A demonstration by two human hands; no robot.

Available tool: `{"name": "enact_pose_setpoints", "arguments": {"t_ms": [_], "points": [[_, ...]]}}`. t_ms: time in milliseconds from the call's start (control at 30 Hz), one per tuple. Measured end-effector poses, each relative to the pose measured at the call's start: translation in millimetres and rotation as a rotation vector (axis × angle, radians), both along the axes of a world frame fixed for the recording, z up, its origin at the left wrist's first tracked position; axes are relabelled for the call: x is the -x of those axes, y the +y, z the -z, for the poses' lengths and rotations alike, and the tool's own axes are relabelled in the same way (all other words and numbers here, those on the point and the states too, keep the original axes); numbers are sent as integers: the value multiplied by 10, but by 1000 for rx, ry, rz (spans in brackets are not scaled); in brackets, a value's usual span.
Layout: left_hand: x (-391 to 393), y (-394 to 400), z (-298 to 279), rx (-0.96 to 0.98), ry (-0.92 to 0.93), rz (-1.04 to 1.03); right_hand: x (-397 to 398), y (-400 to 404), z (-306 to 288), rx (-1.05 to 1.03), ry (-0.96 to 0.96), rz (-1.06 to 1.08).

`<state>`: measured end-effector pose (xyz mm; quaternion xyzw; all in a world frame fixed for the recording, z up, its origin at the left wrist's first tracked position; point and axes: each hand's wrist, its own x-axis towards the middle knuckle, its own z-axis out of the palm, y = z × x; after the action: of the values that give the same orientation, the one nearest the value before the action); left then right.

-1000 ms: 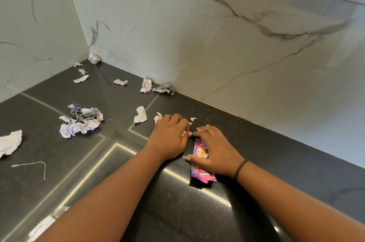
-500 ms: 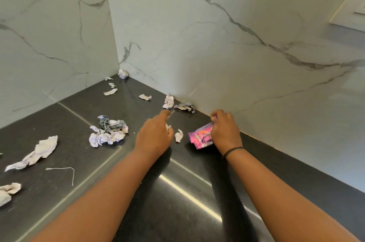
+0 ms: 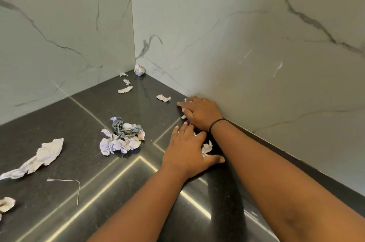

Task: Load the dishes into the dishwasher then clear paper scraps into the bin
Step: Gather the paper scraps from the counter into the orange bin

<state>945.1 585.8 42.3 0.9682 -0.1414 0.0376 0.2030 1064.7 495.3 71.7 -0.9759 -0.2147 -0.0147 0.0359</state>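
We see crumpled white-lilac paper scraps [image 3: 120, 139] left of left hand [image 3: 185, 152]; left hand flat over white scrap [image 3: 206, 148]; right hand [image 3: 199, 113] grip unclear

White, grey-veined marble walls [image 3: 217, 24], glossy black counter [image 3: 59, 123], white and grey paper scraps [image 3: 122, 139]

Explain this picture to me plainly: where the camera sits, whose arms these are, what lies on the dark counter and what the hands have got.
No machine here: a person wears the camera on the head, so it looks down their own arms. The left hand covers a small white scrap. The right hand, with a black wristband, reaches along the marble wall over more scraps; what it grips is hidden. On the black counter lie a crumpled paper heap, a long torn piece, a thin white string and small bits toward the corner.
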Motion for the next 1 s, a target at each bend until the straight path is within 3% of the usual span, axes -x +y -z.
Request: {"name": "enact_pose_setpoints", "arguments": {"t_ms": [133, 300, 433, 700, 867, 1000], "points": [[-33, 4, 118, 50, -217, -55, 10, 19, 37, -18, 54, 14], [21, -19, 130, 18, -279, -83, 23, -109, -16, -98, 46, 7], [21, -19, 92, 18, -361, -127, 171, -460, -78, -219, 168, 68], [15, -13, 135, 46, -377, -103, 1028, -1407, -109, -183, 293, 143], [35, -9, 86, 69, -332, -105, 1856, -1275, 61, -151, 205, 135], [73, 5, 69, -18, -254, -88, 2260, -1170, 230, -192, -79, 84]]}}
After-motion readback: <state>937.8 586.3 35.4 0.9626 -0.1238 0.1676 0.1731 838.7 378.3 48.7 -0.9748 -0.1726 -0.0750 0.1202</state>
